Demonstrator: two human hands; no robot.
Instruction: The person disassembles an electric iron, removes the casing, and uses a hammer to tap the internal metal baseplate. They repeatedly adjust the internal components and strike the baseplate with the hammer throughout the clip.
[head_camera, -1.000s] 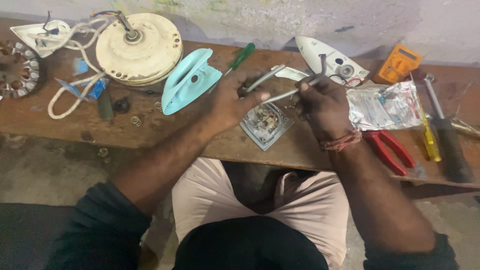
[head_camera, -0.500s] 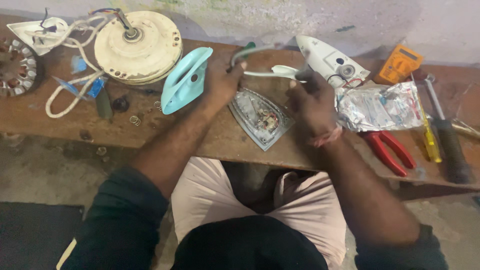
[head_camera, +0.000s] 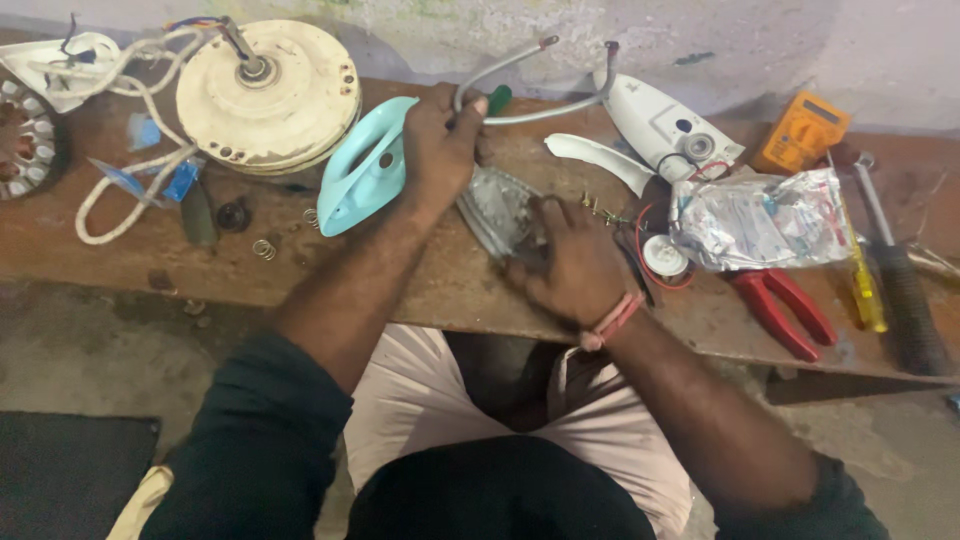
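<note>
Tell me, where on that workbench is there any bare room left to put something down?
Bare wood shows along the bench front edge, between the small springs and the left hand. The far left front corner, below the white cord, is bare too. The right side is crowded: foil bag, red pliers, screwdrivers.

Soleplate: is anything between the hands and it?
Nothing visible. The right hand rests directly on the soleplate; the left hand, just beyond it, grips a bent metal tube.
</note>
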